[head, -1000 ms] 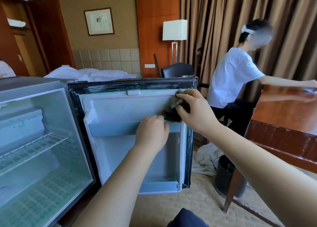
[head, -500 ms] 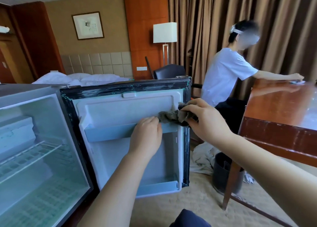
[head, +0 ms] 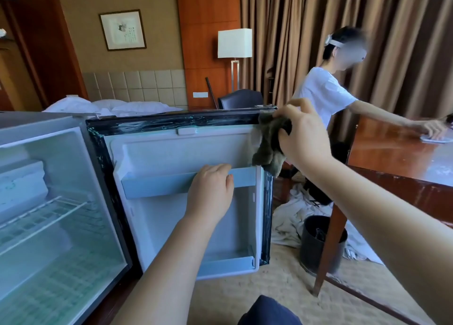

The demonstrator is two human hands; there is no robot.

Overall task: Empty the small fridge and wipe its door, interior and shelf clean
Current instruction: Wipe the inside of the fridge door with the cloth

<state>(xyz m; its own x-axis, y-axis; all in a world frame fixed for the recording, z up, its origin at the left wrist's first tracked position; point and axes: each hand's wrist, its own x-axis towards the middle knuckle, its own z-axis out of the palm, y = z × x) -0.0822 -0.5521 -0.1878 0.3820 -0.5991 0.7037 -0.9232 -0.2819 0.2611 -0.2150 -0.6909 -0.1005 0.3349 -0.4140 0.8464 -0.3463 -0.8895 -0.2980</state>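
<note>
The small fridge (head: 36, 226) stands open at the left, its white interior bare except for a wire shelf (head: 41, 216). Its door (head: 171, 153) swings open toward me, with a black gasket smeared with pale streaks. My left hand (head: 210, 194) grips the rail of the upper door shelf (head: 157, 185), fingers curled over its edge. My right hand (head: 301, 133) holds a crumpled grey-green cloth (head: 268, 148) against the door's top right corner, the cloth hanging down over the gasket.
A wooden table (head: 392, 158) stands at the right, its leg near the door. Another person (head: 326, 96) in a white shirt wipes that table. A dark bin (head: 321, 243) and white linen (head: 289, 214) lie on the carpet behind the door. A bed sits beyond the fridge.
My right hand has lifted the cloth from the door's upper shelf rail to the door's top right corner. My left hand has stayed on the door shelf rail.
</note>
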